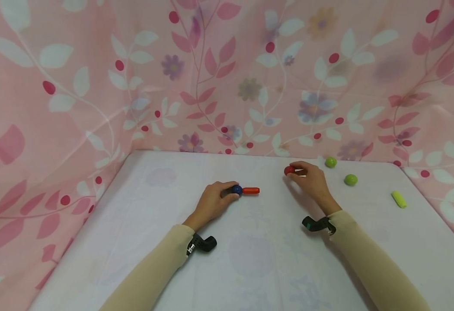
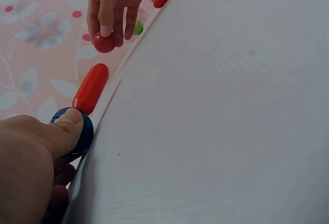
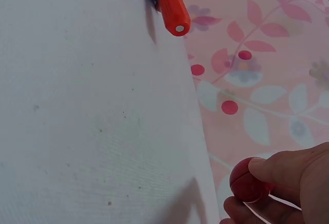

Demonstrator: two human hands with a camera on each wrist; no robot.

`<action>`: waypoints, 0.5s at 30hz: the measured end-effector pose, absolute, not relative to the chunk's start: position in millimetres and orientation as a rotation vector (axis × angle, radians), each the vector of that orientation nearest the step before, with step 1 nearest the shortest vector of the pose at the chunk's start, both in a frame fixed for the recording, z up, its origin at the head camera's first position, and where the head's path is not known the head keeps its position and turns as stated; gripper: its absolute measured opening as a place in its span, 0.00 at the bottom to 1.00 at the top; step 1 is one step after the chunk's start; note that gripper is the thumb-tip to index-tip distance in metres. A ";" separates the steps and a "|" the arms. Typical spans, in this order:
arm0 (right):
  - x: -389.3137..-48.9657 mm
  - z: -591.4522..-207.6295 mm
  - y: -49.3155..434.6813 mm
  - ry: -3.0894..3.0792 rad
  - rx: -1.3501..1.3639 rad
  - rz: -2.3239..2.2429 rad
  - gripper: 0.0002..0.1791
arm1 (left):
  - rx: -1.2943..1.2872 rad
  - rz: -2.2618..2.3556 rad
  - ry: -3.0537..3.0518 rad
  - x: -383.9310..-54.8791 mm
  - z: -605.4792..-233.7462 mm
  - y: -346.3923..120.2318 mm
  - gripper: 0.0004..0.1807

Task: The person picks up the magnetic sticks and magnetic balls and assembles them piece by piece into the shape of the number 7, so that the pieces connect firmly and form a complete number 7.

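Note:
My left hand (image 1: 212, 201) pinches a dark blue ball (image 1: 237, 189) between thumb and fingers. From the ball, a faceted red-orange stick (image 1: 251, 190) points right, towards my other hand. In the right wrist view the free end of this stick (image 3: 176, 16) shows a small pale dot. A red ball (image 1: 289, 170) is held between the thumb and fingertips of my right hand (image 1: 310, 181), farther back and to the right. The left wrist view shows this red ball (image 2: 105, 42) apart from the stick's free end.
Two green balls, a back one (image 1: 330, 162) and a nearer one (image 1: 350, 179), lie right of my right hand. Farther right is a yellow-green stick (image 1: 399, 199). A white cloth covers the table (image 1: 250, 268); a pink floral curtain (image 1: 227, 77) hangs behind and at the sides.

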State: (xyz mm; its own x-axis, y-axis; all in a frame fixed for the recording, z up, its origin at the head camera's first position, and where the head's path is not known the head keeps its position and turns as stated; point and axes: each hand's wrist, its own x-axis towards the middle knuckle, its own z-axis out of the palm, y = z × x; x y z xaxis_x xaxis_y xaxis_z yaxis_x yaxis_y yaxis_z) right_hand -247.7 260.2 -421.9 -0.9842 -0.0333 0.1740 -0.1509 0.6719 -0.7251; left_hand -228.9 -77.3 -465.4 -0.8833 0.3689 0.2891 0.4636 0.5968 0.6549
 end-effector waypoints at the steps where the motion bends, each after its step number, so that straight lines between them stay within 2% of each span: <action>1: -247.0 -422.6 259.5 -2.737 0.154 1.211 0.22 | -0.708 -1.162 -2.695 -228.8 -465.2 -77.2 0.22; 15: -229.9 -426.8 245.3 -2.698 0.213 1.343 0.21 | -0.716 -1.148 -2.703 -228.6 -465.3 -77.2 0.22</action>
State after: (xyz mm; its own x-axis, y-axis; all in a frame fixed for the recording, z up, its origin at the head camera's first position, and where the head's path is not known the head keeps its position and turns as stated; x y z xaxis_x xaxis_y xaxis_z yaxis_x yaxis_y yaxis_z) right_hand -229.9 245.3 -426.8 -0.9829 -0.0720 0.1696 -0.1787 0.5966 -0.7824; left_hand -228.6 -77.2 -465.3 -0.8810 0.3773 0.2853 0.4674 0.6008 0.6486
